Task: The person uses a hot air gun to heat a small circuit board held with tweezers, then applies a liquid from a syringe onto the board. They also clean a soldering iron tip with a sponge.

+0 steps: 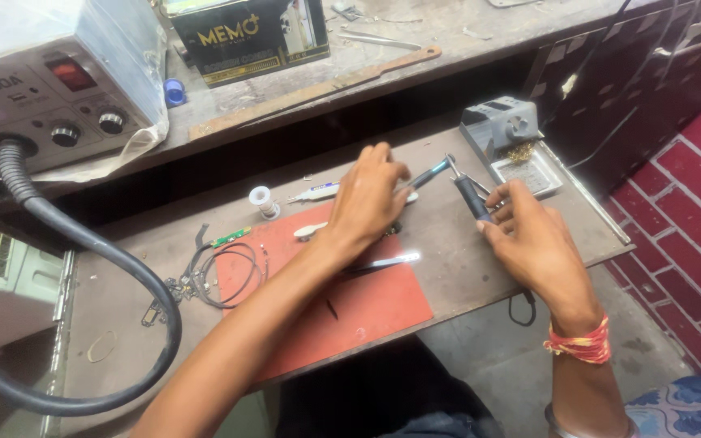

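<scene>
My right hand (533,247) grips a dark soldering iron (468,195) by its handle, tip pointing up and away. My left hand (367,199) reaches over the red mat (367,312) and holds a slim dark-handled tool (430,173) whose end nearly meets the iron's tip. Metal tweezers (383,263) lie on the mat just below my left wrist. A small white piece (310,230) rests at the mat's far edge.
A grey soldering stand (501,123) with brass wool and a tray sits at the back right. A solder spool (264,200), a white pen-like tube (314,193), a green circuit strip with black wires (225,272), and a hot-air station (50,81) with thick hose (123,268) lie left. A black box (245,36) stands on the shelf.
</scene>
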